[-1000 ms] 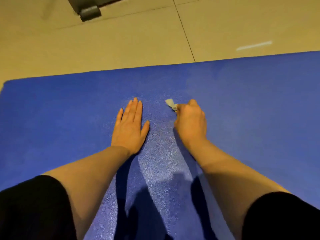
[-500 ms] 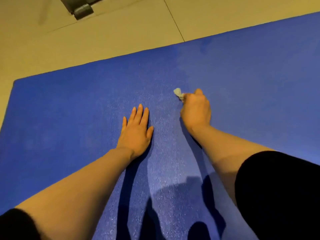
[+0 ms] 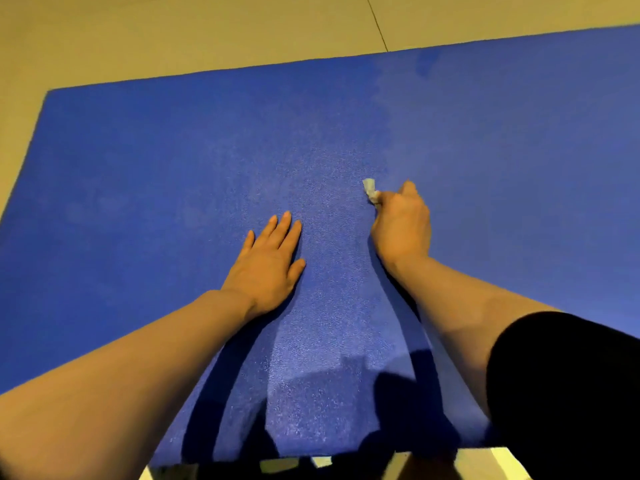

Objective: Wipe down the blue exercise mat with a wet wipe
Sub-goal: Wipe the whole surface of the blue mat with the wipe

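The blue exercise mat [image 3: 145,174] lies flat on the floor and fills most of the view. My left hand [image 3: 268,263] rests on it palm down, fingers straight and together. To its right, my right hand [image 3: 401,225] is curled into a fist on the mat and grips a small crumpled wet wipe [image 3: 370,189]; only a pale tip of the wipe sticks out past the thumb side. A shiny damp streak runs down the mat between my two forearms.
Beige tiled floor [image 3: 207,32] borders the mat's far and left edges, with a dark grout line [image 3: 377,26] at the top. The mat's near edge shows at the bottom, with my shadow across it. A black sleeve [image 3: 571,393] covers my right upper arm.
My right hand has slid the wipe a little farther away from me and to the right across the mat. The view has tilted, so the dark object on the floor is out of frame.
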